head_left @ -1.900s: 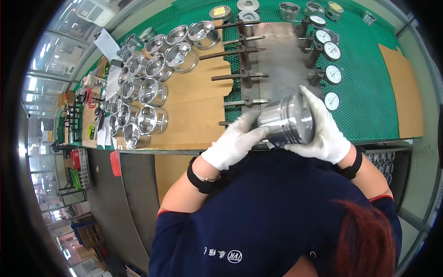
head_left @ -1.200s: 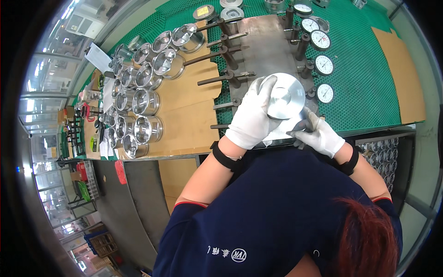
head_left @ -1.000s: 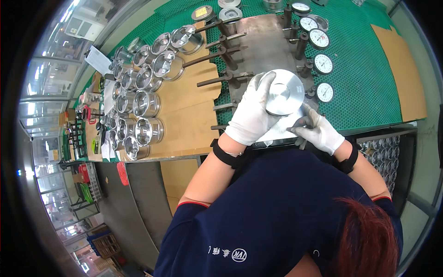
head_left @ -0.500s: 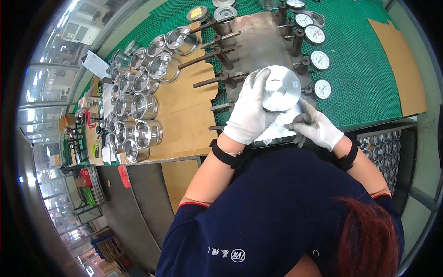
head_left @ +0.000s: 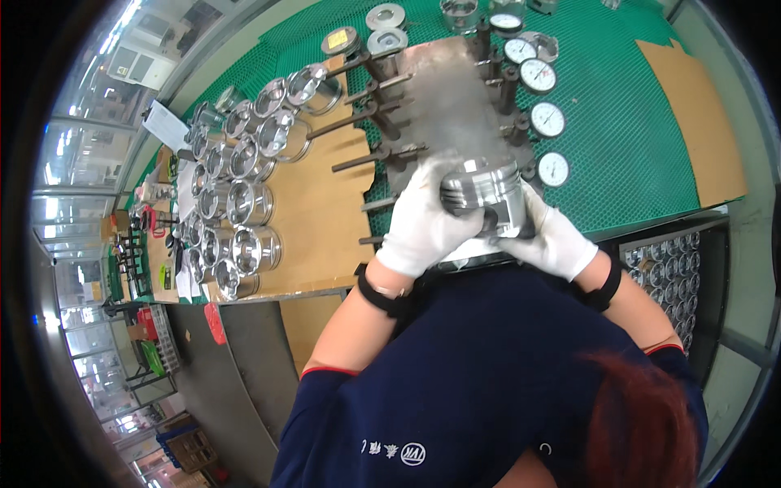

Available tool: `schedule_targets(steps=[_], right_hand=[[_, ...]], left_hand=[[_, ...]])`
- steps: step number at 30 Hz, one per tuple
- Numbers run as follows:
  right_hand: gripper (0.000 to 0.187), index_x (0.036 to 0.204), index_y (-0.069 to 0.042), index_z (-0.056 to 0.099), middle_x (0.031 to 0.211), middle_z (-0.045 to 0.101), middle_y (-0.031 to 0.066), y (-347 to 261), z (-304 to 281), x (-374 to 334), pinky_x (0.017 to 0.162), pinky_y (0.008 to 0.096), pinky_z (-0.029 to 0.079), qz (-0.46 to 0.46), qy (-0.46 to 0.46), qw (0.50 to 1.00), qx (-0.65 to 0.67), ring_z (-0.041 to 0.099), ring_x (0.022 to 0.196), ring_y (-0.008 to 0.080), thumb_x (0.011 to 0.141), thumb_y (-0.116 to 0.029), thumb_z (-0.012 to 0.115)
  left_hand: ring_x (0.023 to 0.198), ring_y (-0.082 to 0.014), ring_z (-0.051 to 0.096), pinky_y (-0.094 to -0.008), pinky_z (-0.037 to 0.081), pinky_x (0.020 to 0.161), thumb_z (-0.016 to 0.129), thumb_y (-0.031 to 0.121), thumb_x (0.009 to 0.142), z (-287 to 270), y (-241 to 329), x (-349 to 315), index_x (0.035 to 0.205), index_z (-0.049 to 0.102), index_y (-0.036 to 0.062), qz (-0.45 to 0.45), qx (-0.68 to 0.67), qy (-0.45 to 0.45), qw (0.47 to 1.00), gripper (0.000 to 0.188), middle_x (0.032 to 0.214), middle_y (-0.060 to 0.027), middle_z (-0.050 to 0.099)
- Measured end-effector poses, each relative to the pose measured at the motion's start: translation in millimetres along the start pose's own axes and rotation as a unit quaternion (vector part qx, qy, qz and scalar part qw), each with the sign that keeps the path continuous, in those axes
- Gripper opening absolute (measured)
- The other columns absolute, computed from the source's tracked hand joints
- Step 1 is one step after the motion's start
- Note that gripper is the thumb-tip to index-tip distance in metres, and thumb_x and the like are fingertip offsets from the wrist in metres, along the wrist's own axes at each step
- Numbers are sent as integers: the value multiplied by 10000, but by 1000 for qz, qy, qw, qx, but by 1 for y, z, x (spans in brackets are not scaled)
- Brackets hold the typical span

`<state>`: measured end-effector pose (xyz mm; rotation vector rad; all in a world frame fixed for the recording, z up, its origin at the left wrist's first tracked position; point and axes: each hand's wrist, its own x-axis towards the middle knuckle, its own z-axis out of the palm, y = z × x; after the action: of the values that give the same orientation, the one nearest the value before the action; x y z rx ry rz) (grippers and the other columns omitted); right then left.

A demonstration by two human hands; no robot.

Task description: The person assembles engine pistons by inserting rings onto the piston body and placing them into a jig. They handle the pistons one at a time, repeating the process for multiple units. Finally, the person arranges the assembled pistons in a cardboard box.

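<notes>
A silvery metal piston [head_left: 485, 191] is held between my two gloved hands, its ringed grooves and skirt turned toward me. My left hand [head_left: 427, 218] wraps round its left side, partly smeared by motion. On its lower right, my right hand [head_left: 556, 236] grips the skirt, the fingertips partly hidden behind the piston. Beneath and beyond it lies a grey metal plate [head_left: 447, 102] flanked by dark posts with rods. Dial gauges such as the one [head_left: 554, 169] nearest my right hand stand along the plate's right side.
Several finished-looking pistons [head_left: 249, 203] stand on cardboard [head_left: 321, 220] at the left. Green mesh matting [head_left: 622, 122] covers the bench. Round metal discs [head_left: 386, 41] lie at the far side. A rack of pistons [head_left: 669, 281] sits below the bench at the right.
The piston has tipped from its flat crown facing up to its grooved side showing. My right hand has moved from beside the piston onto it. The view has shifted slightly.
</notes>
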<state>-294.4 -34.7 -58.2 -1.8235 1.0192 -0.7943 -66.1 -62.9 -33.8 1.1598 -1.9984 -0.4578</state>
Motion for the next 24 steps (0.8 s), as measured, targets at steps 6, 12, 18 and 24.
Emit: schedule_targets(steps=[6, 12, 18, 24], right_hand=[[486, 1363, 53, 539, 1228, 672, 148, -10, -66, -7, 958, 338, 532, 76, 99, 951, 283, 662, 1085, 215, 986, -243, 453], [469, 1354, -5, 519, 1169, 656, 171, 73, -167, 1, 661, 351, 566, 40, 291, 955, 29, 679, 819, 256, 1005, -317, 492], [409, 1155, -43, 623, 819, 666, 103, 177, -242, 87, 456, 327, 490, 319, 351, 866, 155, 640, 593, 193, 1000, -401, 499], [317, 988, -114, 639, 682, 624, 77, 298, -274, 164, 438, 324, 464, 451, 286, 826, 180, 602, 524, 184, 990, -374, 458]], left_hand=[[929, -213, 695, -333, 577, 758, 522, 4, 934, -36, 72, 14, 1456, 366, -43, -226, -582, -147, 767, 547, 1314, -174, 562], [868, -141, 682, -270, 550, 782, 594, 42, 913, -53, 45, -5, 1330, 545, -43, -294, -299, -34, 907, 429, 1172, -132, 670], [893, -201, 712, -314, 582, 845, 534, 55, 995, -63, 38, -67, 1307, 550, -67, -389, -209, 173, 881, 336, 1040, -164, 714], [955, -238, 708, -363, 599, 849, 535, 138, 1015, -66, 36, -94, 1294, 540, -81, -463, -147, 221, 846, 355, 1262, -209, 633]])
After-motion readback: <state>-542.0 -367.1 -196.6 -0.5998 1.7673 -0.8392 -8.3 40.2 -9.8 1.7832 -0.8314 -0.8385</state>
